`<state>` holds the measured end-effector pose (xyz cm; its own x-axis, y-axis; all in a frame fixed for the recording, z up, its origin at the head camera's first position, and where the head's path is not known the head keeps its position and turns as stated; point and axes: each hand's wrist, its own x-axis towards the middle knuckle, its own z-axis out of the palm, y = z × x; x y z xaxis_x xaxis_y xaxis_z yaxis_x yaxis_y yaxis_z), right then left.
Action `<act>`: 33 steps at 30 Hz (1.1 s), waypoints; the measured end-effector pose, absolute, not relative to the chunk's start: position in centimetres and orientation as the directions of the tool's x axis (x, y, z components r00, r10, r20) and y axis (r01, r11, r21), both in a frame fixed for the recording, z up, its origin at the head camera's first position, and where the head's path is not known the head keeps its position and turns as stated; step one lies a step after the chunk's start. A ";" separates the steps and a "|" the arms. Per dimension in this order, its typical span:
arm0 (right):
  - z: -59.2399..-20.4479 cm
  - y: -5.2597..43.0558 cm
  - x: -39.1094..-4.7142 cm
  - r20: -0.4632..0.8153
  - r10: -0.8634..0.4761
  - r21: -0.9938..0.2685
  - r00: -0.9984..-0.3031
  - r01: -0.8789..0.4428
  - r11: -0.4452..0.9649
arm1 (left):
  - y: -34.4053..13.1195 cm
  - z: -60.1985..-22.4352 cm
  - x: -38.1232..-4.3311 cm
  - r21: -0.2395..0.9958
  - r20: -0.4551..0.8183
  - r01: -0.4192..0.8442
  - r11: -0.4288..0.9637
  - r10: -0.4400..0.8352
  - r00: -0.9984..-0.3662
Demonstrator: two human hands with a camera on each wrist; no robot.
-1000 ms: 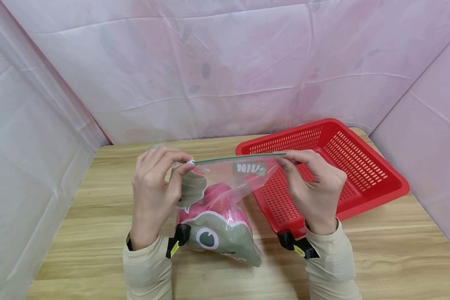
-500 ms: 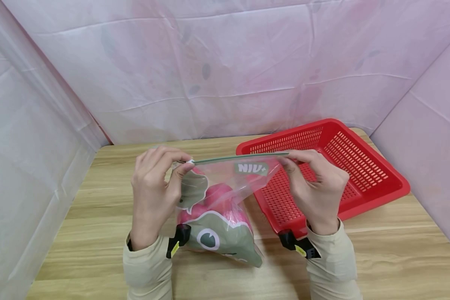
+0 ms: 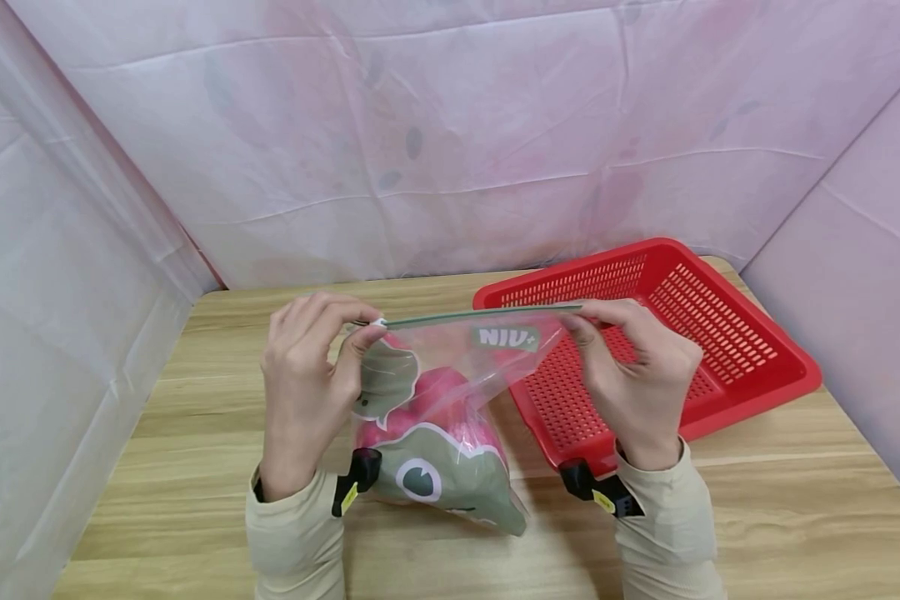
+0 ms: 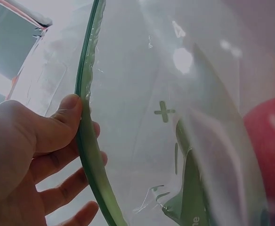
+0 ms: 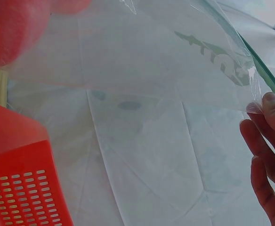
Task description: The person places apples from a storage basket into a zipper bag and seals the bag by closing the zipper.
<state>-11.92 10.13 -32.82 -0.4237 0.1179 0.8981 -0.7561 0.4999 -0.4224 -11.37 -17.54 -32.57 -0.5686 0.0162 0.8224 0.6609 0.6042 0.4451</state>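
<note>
A clear zip bag [image 3: 450, 475] with a green cartoon print and one round eye stands on the table, its top stretched between both hands. Several pinkish-red round things [image 3: 438, 387] show through the plastic; their kind is not clear. My left hand [image 3: 307, 375] pinches the left end of the green zip strip [image 3: 480, 315], beside a small white bit. In the left wrist view, the thumb [image 4: 64, 117] presses the strip with fingers behind it. At the other end, my right hand [image 3: 637, 375] pinches the bag's top corner between thumb and forefinger.
A red perforated plastic basket [image 3: 750, 396] sits on the wooden table [image 3: 172, 467] at the right, partly behind the right hand. Pale pink fabric [image 3: 450, 150] walls the back and both sides.
The right hand has shifted slightly to the right, drawing the bag's top edge along. The left hand has hardly moved, and the basket stays where it was.
</note>
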 end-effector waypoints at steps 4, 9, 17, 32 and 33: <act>-32.8 10.2 -11.9 0.898 0.123 -0.422 -0.422 -0.751 0.508 | -17.6 -32.5 -11.3 0.446 0.822 0.658 0.607 0.012 -0.569; -32.8 10.3 -11.9 0.896 0.126 -0.426 -0.425 -0.746 0.512 | -17.7 -32.5 -11.3 0.447 0.823 0.655 0.609 0.007 -0.568; -32.7 10.4 -11.9 0.895 0.144 -0.432 -0.423 -0.740 0.516 | -17.8 -32.5 -11.4 0.451 0.824 0.650 0.612 -0.006 -0.566; -32.6 10.7 -11.8 0.896 0.159 -0.434 -0.415 -0.739 0.516 | -18.0 -32.4 -11.4 0.457 0.823 0.634 0.624 -0.026 -0.568; -32.6 10.7 -11.8 0.895 0.159 -0.434 -0.416 -0.738 0.517 | -18.0 -32.5 -11.4 0.457 0.823 0.632 0.625 -0.027 -0.568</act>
<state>-11.82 10.68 -32.63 -0.4157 0.1593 0.8955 -0.7377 0.5168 -0.4344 -11.38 -18.01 -32.45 -0.5677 -0.0275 0.8228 0.6325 0.6252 0.4573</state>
